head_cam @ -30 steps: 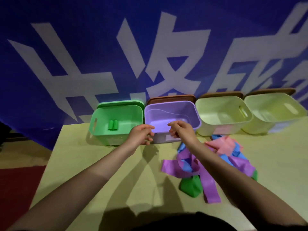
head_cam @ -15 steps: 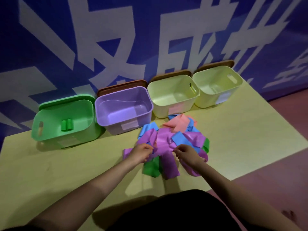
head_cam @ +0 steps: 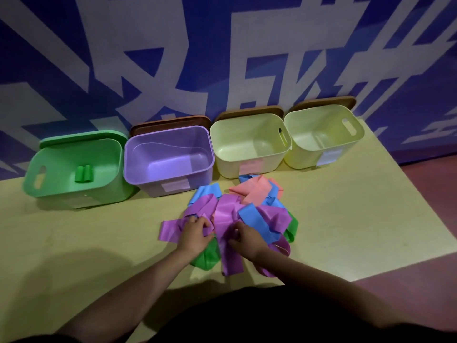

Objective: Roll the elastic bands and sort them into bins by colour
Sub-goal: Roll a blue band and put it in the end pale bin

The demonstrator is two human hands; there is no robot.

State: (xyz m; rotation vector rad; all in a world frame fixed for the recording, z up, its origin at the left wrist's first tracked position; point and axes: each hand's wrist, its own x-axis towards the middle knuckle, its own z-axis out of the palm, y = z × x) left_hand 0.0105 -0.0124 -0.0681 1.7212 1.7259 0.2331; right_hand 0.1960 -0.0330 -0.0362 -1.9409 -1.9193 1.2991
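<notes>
A heap of flat elastic bands lies on the yellow table (head_cam: 99, 238) in front of the bins: purple bands (head_cam: 226, 214), blue bands (head_cam: 254, 219), a pink band (head_cam: 252, 191) and green bands (head_cam: 206, 258). My left hand (head_cam: 195, 233) pinches a purple band at the heap's left side. My right hand (head_cam: 244, 237) grips the purple band running down the middle. Two rolled green bands (head_cam: 83, 174) lie in the green bin (head_cam: 49, 186). The purple bin (head_cam: 168, 181) beside it holds nothing.
Two pale yellow bins (head_cam: 249, 167) (head_cam: 324, 152) stand to the right of the purple one, each with a brown lid behind it. A blue wall with white characters rises behind the bins. The table's right edge drops to a reddish floor (head_cam: 420, 288).
Both hands came back from above the purple bin down to the heap and took hold of purple bands. The view swung right and down.
</notes>
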